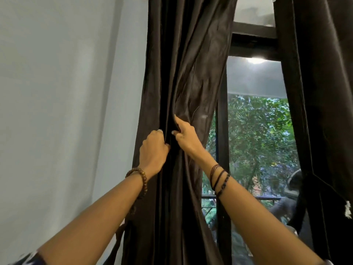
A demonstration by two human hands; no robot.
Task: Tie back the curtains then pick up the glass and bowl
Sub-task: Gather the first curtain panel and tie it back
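Both hands, left hand [152, 148] & right hand [184, 135], grip bunched left curtain [183, 73]; soft, slippery fabric, hold mid-height w/ tie.

Clearances and obstructions at the window

Gathered dark brown fabric curtain [183, 77]: hangs between the pale blue-grey plain wall [66, 92] and the black metal window frame [222, 131], filling that gap from top to bottom; both hands are at its folds, left hand [153, 150] on the wall side, right hand [186, 138] on the window side. Open passage: along the bare wall left of the curtain, and in front of the clear window glass pane [257, 131]. Second dark brown curtain [324, 92]: blocks the right edge, a dark fabric tie-back band [305, 207] drawing it in low down.
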